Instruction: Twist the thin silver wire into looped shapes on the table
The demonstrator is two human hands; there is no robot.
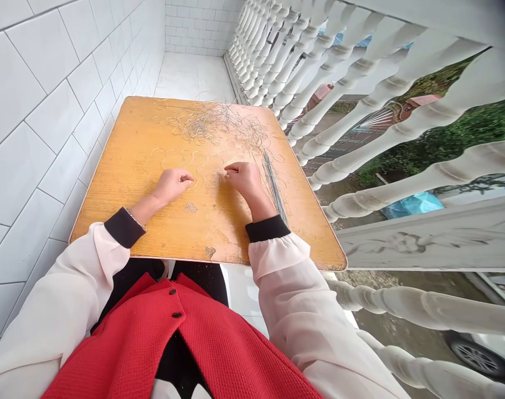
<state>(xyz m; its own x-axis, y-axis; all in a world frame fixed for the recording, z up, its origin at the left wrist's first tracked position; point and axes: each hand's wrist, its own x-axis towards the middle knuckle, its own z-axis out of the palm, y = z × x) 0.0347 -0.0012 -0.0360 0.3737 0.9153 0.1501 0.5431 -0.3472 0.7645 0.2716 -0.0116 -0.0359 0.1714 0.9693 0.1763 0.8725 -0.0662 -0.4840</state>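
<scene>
Both pinched closed, on what we cannot tell, our left hand and right hand apparently work thin strands, likely needing fine, steady control next.

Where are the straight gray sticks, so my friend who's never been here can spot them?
Find the orange-brown table beside the white railing. On its railing side, just beside the right hand, lies a narrow bundle of thin gray sticks. They are straight and lie together, while the wires at the table's far end are curly and tangled.
</scene>
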